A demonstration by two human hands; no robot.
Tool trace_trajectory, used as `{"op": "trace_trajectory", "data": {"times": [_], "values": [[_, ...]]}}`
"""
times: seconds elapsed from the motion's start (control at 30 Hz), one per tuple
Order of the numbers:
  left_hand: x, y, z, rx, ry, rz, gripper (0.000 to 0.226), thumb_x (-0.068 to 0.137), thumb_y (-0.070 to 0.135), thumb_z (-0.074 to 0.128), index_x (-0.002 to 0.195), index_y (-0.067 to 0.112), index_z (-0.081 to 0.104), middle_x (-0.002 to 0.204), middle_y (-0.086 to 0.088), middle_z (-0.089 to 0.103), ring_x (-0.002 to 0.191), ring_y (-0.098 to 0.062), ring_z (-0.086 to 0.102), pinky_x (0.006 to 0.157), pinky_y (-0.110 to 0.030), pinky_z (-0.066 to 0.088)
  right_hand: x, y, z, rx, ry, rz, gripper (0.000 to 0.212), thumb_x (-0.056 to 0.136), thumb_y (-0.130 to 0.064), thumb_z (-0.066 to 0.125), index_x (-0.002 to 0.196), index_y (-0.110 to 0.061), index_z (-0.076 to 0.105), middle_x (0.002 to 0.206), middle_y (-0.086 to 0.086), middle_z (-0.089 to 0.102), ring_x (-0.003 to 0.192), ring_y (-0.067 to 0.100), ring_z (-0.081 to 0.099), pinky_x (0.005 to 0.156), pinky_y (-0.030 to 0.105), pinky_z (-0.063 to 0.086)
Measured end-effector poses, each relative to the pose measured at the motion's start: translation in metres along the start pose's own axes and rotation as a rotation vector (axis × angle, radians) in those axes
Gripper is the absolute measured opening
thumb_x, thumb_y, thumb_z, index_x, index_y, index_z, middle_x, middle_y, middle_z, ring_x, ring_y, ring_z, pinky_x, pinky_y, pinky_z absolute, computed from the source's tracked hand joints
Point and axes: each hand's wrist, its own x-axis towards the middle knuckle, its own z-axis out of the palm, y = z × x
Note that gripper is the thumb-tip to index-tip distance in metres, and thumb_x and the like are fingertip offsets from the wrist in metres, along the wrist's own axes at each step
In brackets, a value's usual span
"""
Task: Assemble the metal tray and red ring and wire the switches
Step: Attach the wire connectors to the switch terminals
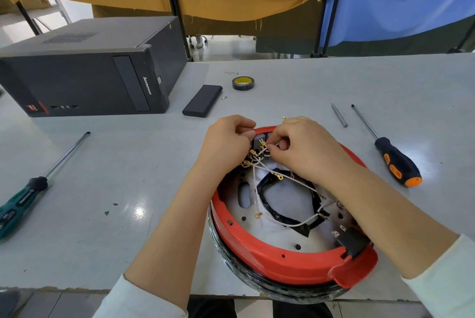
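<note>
Right hand [300, 148] is pinching a white wire [270, 147] at the switches [259, 141] on the far rim of the red ring [270, 263]; left hand [226, 143], fingers curled, is gripping that rim. The ring is sitting on the metal tray [282, 235] at the table's [154, 163] near edge.

I see the red ring [272, 263] lying flat at the table's near edge, seated around the pale metal tray [279, 236], which has round holes and a black-edged central opening. At the ring's far side sit the black switches [261, 139] with brass terminals, though I can't quite tell how many are connected. Thin white wires [259, 176] with brass lugs trail from there across the tray toward a black block [352, 239] at the ring's near right.
</note>
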Motion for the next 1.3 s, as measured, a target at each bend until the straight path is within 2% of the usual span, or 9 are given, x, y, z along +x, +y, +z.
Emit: {"op": "trace_trajectory", "data": {"times": [0.23, 0.57, 0.7, 0.8, 0.87, 0.93, 1.03, 1.1, 1.3], "values": [[0.000, 0.000, 0.000, 0.013, 0.000, 0.002, 0.021, 0.094, 0.012, 0.057, 0.109, 0.021, 0.068, 0.087, 0.011, 0.064, 0.067, 0.003, 0.054, 0.058, -0.006, 0.038, 0.001, 0.000, 0.001, -0.175, 0.012, -0.044, 0.012, 0.087, -0.024, 0.058, 0.083, -0.025, 0.069, 0.063, -0.013, 0.039, 0.078, 0.011, 0.040, 0.073, 0.028, 0.025], [-0.002, 0.002, -0.001, 0.024, 0.012, -0.001, 0.021, 0.094, 0.013, 0.057, 0.110, 0.020, 0.069, 0.097, 0.006, 0.069, 0.077, -0.007, 0.058, 0.066, -0.013, 0.043, 0.001, -0.009, 0.004, -0.240, 0.068, -0.014, 0.018, 0.091, -0.026, 0.052, 0.088, -0.022, 0.069, 0.079, -0.006, 0.054, 0.083, 0.017, 0.052, 0.075, 0.031, 0.027], [-0.005, 0.004, -0.002, -0.038, 0.011, -0.010, 0.022, 0.094, 0.012, 0.058, 0.112, 0.018, 0.069, 0.100, 0.003, 0.071, 0.073, -0.008, 0.059, 0.069, -0.019, 0.046, 0.002, -0.010, 0.004, -0.222, 0.058, 0.007, 0.012, 0.088, -0.027, 0.053, 0.088, -0.024, 0.064, 0.077, -0.009, 0.047, 0.083, 0.016, 0.051, 0.076, 0.031, 0.026], [-0.007, 0.006, -0.009, -0.146, -0.030, -0.050, 0.023, 0.095, 0.013, 0.057, 0.115, 0.019, 0.066, 0.100, 0.005, 0.072, 0.073, -0.008, 0.064, 0.059, -0.014, 0.049, 0.001, -0.009, 0.003, -0.159, 0.082, -0.002, 0.011, 0.083, -0.034, 0.055, 0.092, -0.028, 0.057, 0.073, -0.015, 0.036, 0.084, 0.011, 0.041, 0.078, 0.033, 0.026], [-0.007, 0.006, -0.016, -0.212, -0.053, -0.051, 0.026, 0.096, 0.010, 0.054, 0.119, 0.018, 0.064, 0.110, 0.004, 0.070, 0.092, -0.008, 0.066, 0.073, -0.011, 0.049, 0.000, -0.009, 0.003, -0.132, 0.070, -0.055, 0.013, 0.083, -0.041, 0.053, 0.089, -0.030, 0.058, 0.072, -0.016, 0.036, 0.086, 0.011, 0.038, 0.078, 0.033, 0.025], [-0.007, 0.005, -0.021, -0.191, -0.062, -0.044, 0.026, 0.097, 0.011, 0.053, 0.119, 0.018, 0.064, 0.113, 0.004, 0.068, 0.099, -0.005, 0.062, 0.079, -0.009, 0.045, -0.001, -0.012, 0.005, -0.151, 0.031, -0.087, 0.021, 0.083, -0.052, 0.051, 0.083, -0.033, 0.059, 0.076, -0.014, 0.043, 0.088, 0.010, 0.037, 0.079, 0.033, 0.024], [-0.010, 0.000, -0.016, -0.161, -0.059, -0.079, 0.022, 0.097, 0.017, 0.054, 0.114, 0.019, 0.068, 0.093, 0.010, 0.068, 0.080, -0.006, 0.062, 0.066, -0.009, 0.046, 0.002, -0.016, 0.009, -0.189, 0.011, -0.071, 0.030, 0.082, -0.062, 0.050, 0.082, -0.035, 0.061, 0.080, -0.013, 0.048, 0.088, 0.010, 0.035, 0.082, 0.035, 0.028], [-0.012, -0.003, -0.011, -0.127, -0.022, -0.080, 0.020, 0.096, 0.019, 0.054, 0.107, 0.020, 0.071, 0.081, 0.014, 0.066, 0.072, -0.003, 0.059, 0.065, -0.013, 0.045, 0.004, -0.018, 0.010, -0.161, 0.010, -0.039, 0.026, 0.082, -0.059, 0.054, 0.080, -0.035, 0.063, 0.077, -0.013, 0.047, 0.088, 0.011, 0.037, 0.084, 0.037, 0.030], [-0.012, -0.004, -0.011, -0.077, 0.009, -0.069, 0.018, 0.096, 0.024, 0.055, 0.097, 0.023, 0.072, 0.088, 0.006, 0.070, 0.081, -0.008, 0.060, 0.067, -0.014, 0.043, 0.003, -0.016, 0.008, -0.015, -0.044, 0.001, 0.014, 0.081, -0.040, 0.062, 0.069, -0.036, 0.056, 0.070, -0.015, 0.045, 0.090, 0.012, 0.041, 0.084, 0.036, 0.030]]}}
